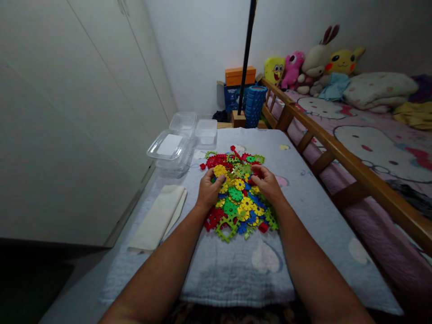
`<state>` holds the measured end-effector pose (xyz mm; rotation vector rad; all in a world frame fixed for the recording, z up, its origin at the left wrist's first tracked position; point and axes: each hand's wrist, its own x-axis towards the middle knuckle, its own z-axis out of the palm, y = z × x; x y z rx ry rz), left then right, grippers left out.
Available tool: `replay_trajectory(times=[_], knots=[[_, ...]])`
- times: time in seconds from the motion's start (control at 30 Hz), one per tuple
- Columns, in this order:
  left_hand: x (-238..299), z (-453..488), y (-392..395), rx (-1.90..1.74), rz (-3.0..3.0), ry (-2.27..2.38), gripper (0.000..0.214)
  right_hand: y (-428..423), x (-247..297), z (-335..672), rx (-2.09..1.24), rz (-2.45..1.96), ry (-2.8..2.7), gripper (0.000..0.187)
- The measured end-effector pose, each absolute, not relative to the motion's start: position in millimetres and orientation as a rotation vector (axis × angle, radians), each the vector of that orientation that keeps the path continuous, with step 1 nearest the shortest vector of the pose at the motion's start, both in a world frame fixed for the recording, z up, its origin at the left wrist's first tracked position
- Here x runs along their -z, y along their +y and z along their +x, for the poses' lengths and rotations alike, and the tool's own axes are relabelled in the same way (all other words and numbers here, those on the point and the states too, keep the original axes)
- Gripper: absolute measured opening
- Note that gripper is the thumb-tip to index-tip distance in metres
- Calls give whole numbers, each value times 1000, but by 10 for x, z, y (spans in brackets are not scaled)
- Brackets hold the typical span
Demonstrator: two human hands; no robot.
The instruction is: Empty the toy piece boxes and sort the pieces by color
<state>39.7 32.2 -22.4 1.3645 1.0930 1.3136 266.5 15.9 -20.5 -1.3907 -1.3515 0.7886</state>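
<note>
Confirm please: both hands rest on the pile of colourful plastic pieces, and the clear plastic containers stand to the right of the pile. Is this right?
Not quite. The head view shows the clear plastic containers to the left of the pile of colourful plastic pieces, not the right. The left hand and right hand do rest on it.

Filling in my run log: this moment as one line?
left hand: on pile of colourful plastic gear-shaped pieces | right hand: on same pile | surface: pale blue quilted cloth | beside: clear plastic containers
</note>
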Motion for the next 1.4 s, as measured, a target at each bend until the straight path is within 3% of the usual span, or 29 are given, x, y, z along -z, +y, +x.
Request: replay_trajectory(times=[0.2,0.37,0.6,0.77,0.87,1.0,1.2,1.4], knots=[[244,362,355,-1308,1243,1169,48,155,130,2856,-455,-1578,-1473,40],[220,276,362,-1276,1505,1327,57,3,89,3055,-347,-1751,-1691,43],[65,79,298,-875,2106,1438,42,-612,69,3161,-586,-1785,-2117,103],[67,-229,38,-555,2256,1408,111,-780,150,3033,-622,-1803,-2231,127],[107,-317,-187,-416,2301,1297,134,-721,154,2914,-600,-1737,-2253,121],[163,-204,-379,-343,2308,1311,146,-602,137,2736,-514,-1585,-2246,108],[155,63,-332,-549,2296,1269,132,-438,189,2533,-503,-1472,-2099,99],[200,199,-150,-830,2181,1159,115,-268,159,2445,-887,-1409,-1701,97]])
